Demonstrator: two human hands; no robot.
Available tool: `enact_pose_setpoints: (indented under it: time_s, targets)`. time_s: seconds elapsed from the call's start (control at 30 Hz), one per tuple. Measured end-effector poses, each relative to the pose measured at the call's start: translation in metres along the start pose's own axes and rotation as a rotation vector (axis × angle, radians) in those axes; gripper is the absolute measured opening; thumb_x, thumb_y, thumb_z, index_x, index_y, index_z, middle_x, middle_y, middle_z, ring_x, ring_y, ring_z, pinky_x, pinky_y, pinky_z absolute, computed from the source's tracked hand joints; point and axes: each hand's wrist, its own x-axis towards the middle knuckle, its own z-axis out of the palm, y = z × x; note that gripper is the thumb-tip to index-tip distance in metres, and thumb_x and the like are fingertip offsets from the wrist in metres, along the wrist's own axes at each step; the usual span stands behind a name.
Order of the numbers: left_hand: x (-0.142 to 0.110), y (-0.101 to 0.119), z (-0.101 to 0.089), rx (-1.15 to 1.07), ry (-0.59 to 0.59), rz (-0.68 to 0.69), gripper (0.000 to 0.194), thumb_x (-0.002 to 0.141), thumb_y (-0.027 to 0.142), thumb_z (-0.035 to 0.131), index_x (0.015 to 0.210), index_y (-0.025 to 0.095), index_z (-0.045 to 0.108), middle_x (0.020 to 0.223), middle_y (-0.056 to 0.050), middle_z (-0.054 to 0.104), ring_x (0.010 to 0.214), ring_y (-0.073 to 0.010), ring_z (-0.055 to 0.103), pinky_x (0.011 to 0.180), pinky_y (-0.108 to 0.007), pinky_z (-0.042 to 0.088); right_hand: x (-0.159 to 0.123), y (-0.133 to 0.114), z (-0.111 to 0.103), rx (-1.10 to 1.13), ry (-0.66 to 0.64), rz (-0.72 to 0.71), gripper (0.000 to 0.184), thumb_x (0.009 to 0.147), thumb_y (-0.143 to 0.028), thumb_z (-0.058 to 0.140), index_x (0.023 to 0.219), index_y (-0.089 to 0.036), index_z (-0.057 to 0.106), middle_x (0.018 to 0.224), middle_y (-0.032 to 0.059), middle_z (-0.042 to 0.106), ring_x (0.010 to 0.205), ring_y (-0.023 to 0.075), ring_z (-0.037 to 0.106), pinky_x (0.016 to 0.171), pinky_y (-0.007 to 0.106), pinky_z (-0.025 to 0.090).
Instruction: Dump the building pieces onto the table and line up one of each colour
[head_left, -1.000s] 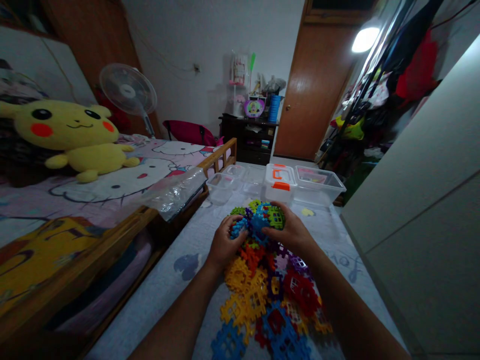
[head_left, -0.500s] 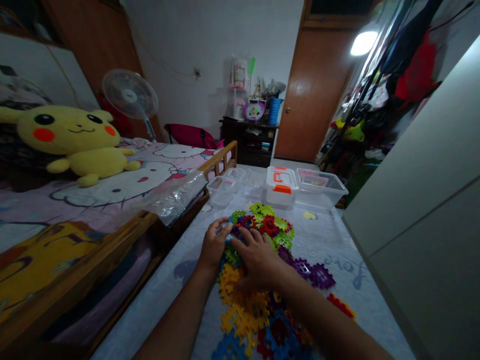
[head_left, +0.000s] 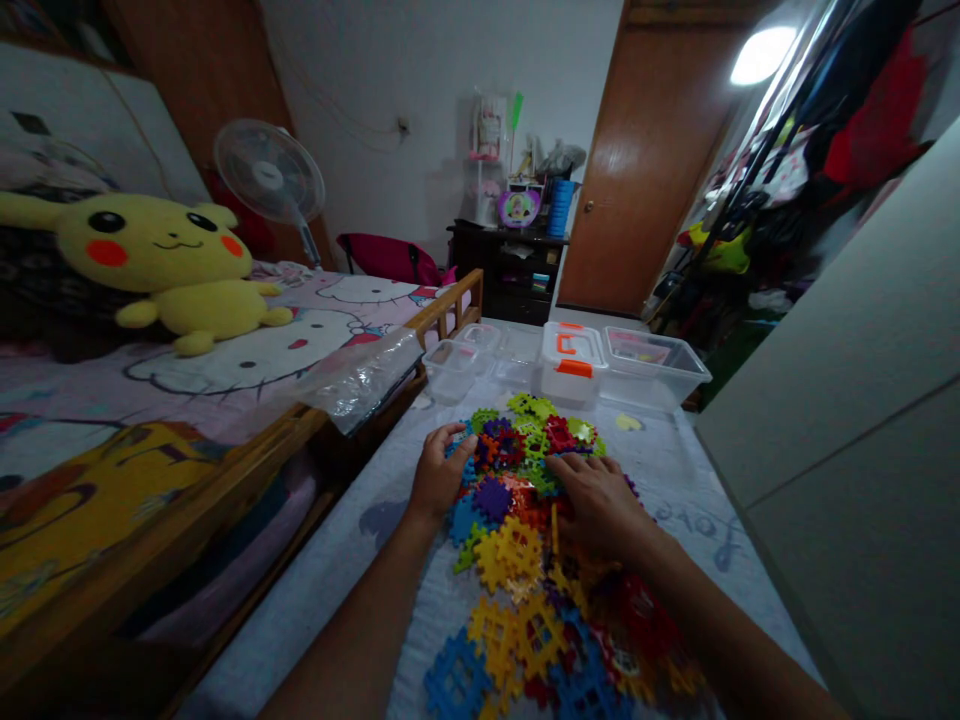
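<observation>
A heap of interlocking plastic waffle-shaped building pieces [head_left: 517, 540] in yellow, blue, red, purple and green lies on a pale grey printed mattress cover [head_left: 352, 590]. My left hand [head_left: 442, 475] rests at the heap's left edge with its fingers apart, touching blue pieces. My right hand [head_left: 596, 505] lies on the heap's right side, fingers spread over green and red pieces. Neither hand visibly lifts anything. A yellow piece [head_left: 517, 555] and a blue piece [head_left: 456, 680] stand out nearer me.
Beyond the heap stand a clear box with orange latches [head_left: 566, 365], a larger clear box [head_left: 652, 365] and small clear tubs [head_left: 450, 370]. A crumpled plastic bag [head_left: 360, 385] lies by the wooden bed rail [head_left: 450, 310]. A pale wardrobe panel [head_left: 847, 450] rises on the right.
A clump of joined pieces that my hands held above the heap is no longer held. Both hands now rest low on the heap, which has spread out.
</observation>
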Motion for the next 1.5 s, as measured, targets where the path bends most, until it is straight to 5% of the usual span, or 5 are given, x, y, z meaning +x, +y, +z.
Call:
enact_pose_setpoints:
  time_s: [0.33, 0.7, 0.93, 1.23, 1.5]
  targets:
    - [-0.008, 0.001, 0.007, 0.184, -0.090, 0.119, 0.039, 0.081, 0.044, 0.062, 0.111, 0.018, 0.063, 0.116, -0.011, 0.065, 0.110, -0.0267, 0.061, 0.099, -0.042, 0.045, 0.059, 0.049, -0.035, 0.242, -0.041, -0.049, 0.052, 0.079, -0.043, 0.070, 0.126, -0.021, 0.064, 0.129, 0.0126, 0.063, 0.118, 0.0296, 0.059, 0.101, 0.040, 0.044]
    - [-0.007, -0.002, 0.008, 0.333, -0.025, 0.182, 0.039, 0.074, 0.040, 0.069, 0.107, 0.020, 0.066, 0.123, -0.013, 0.059, 0.124, -0.0344, 0.052, 0.109, -0.051, 0.038, 0.156, 0.036, 0.006, 0.250, -0.105, 0.093, 0.085, 0.073, -0.055, 0.074, 0.143, -0.016, 0.047, 0.144, 0.0182, 0.051, 0.129, 0.0329, 0.053, 0.101, 0.039, 0.046]
    - [-0.004, -0.013, 0.012, 0.259, -0.065, 0.100, 0.053, 0.077, 0.046, 0.066, 0.121, 0.017, 0.061, 0.143, -0.017, 0.043, 0.141, -0.0341, 0.036, 0.118, -0.048, 0.026, 0.136, 0.007, -0.008, 0.271, -0.203, -0.160, 0.054, 0.074, -0.029, 0.071, 0.127, -0.020, 0.062, 0.132, 0.0111, 0.060, 0.119, 0.0255, 0.060, 0.100, 0.035, 0.047]
    - [-0.011, 0.011, 0.005, -0.136, -0.305, 0.001, 0.055, 0.086, 0.052, 0.057, 0.129, 0.018, 0.053, 0.130, -0.015, 0.061, 0.122, -0.0284, 0.058, 0.104, -0.042, 0.043, 0.060, -0.012, -0.030, 0.377, -0.192, -0.410, 0.054, 0.073, -0.018, 0.068, 0.127, -0.020, 0.060, 0.127, 0.0083, 0.063, 0.114, 0.0246, 0.060, 0.103, 0.040, 0.046]
    - [-0.016, 0.016, -0.004, 0.139, -0.309, 0.135, 0.065, 0.074, 0.050, 0.071, 0.131, 0.020, 0.056, 0.140, -0.014, 0.051, 0.136, -0.0319, 0.045, 0.114, -0.046, 0.034, -0.015, 0.029, -0.017, 0.384, -0.057, -0.190, 0.080, 0.073, -0.033, 0.075, 0.145, -0.022, 0.043, 0.150, 0.0145, 0.044, 0.139, 0.0323, 0.039, 0.114, 0.051, 0.033]
